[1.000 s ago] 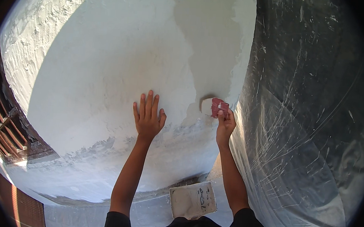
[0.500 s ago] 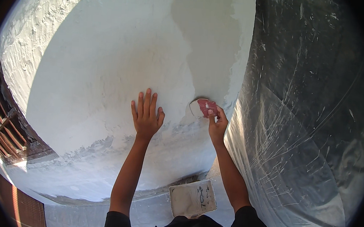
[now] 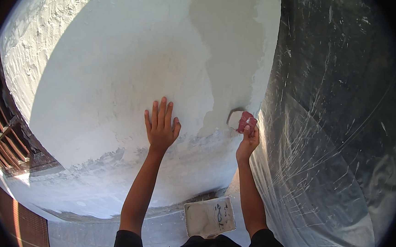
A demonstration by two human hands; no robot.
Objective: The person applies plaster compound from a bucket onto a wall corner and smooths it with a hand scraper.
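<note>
My right hand (image 3: 249, 141) pinches the dark red grip of a putty spreader (image 3: 246, 122). Its pale, thin-edged blade (image 3: 234, 119) lies against the wall near the right edge, at the lower end of a damp-looking grey-beige patch (image 3: 233, 48). On the whitish wall (image 3: 94, 93), left of the spreader, my left hand (image 3: 162, 128) rests with its fingers spread and nothing in it. The fingers behind the spreader's grip are partly hidden.
A rectangular tray (image 3: 226, 212) holding pale paste stands low by the wall's foot. Splattered plastic sheeting (image 3: 323, 169) hangs along the right. At the left are a slatted wooden opening (image 3: 5, 137) and rough sunlit plaster (image 3: 34, 34).
My right hand has moved the spreader a little to the right, toward the wall's edge. The left hand stays at nearly the same spot on the wall.
</note>
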